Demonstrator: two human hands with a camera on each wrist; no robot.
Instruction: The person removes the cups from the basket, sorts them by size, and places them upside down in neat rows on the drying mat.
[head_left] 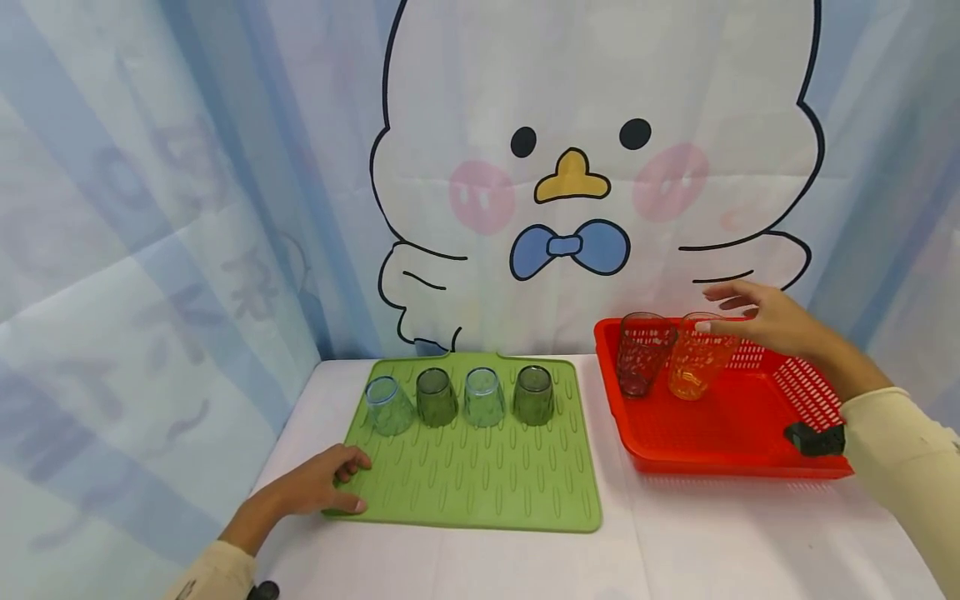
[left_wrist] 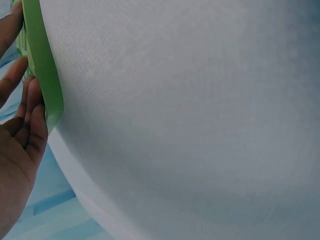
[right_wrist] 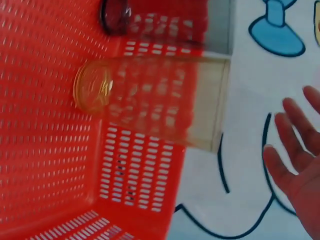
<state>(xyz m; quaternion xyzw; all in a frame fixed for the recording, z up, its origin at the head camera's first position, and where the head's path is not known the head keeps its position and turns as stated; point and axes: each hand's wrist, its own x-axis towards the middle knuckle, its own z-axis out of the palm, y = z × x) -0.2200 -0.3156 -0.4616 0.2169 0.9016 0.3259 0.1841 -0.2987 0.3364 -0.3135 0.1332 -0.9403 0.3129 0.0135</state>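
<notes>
My right hand (head_left: 768, 323) is raised at the rim of a tall amber drinking glass (head_left: 692, 371), fingers loosely spread. In the right wrist view, a gap shows between that hand (right_wrist: 297, 167) and the glass. A similar greyish-purple glass (head_left: 636, 371) stands to its left; both are upright in a red basket (head_left: 712, 462). My left hand (head_left: 322, 482) rests at the left edge of a green drying mat (head_left: 480, 492), fingers loosely bent at its rim. A row of shorter glasses stands along the mat's far part, two light blue (head_left: 485, 404) and two dark grey (head_left: 534, 402).
The mat and basket sit side by side on a white-covered table (head_left: 540, 562), basket at the right. Behind them hangs a curtain (head_left: 480, 308) with a cartoon bird. A small black object (head_left: 813, 439) shows by the right sleeve, overlapping the basket's rim.
</notes>
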